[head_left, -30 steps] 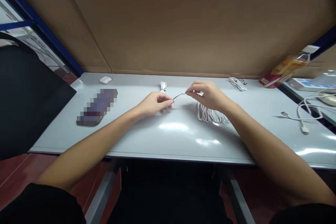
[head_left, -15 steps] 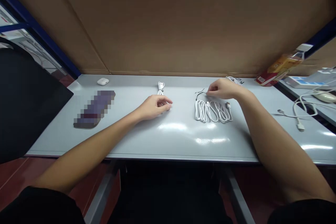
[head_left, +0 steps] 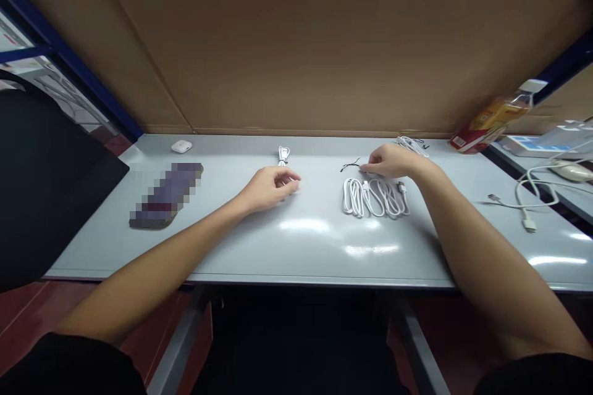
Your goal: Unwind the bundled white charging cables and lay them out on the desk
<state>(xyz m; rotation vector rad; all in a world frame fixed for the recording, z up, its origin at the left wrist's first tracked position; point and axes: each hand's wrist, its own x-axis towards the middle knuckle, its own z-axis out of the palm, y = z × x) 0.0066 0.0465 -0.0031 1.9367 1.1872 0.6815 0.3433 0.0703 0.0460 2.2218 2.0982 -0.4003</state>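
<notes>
My right hand [head_left: 388,160] pinches thin black twist ties [head_left: 351,165] at the table, behind the coiled white cables [head_left: 376,197]. Those cables lie side by side in loops, with their plugs showing. My left hand [head_left: 273,188] rests on the table, loosely curved with its fingers apart and nothing in it. Just behind it is a bundled white USB cable [head_left: 283,155], partly hidden by the hand. Another white cable coil [head_left: 411,145] lies beyond my right hand, with a black tie beside it.
A blurred-out phone [head_left: 169,194] and a white earbud case [head_left: 181,146] lie at the left of the grey table [head_left: 315,259]. On the right are a drink bottle [head_left: 498,116], a loose white cable [head_left: 528,219] and a mouse [head_left: 573,170]. A brown panel [head_left: 296,43] closes off the back.
My right hand has moved slightly left and down, and the black ties now lie flatter and a little farther left, away from the cable loops. My left hand has hardly moved.
</notes>
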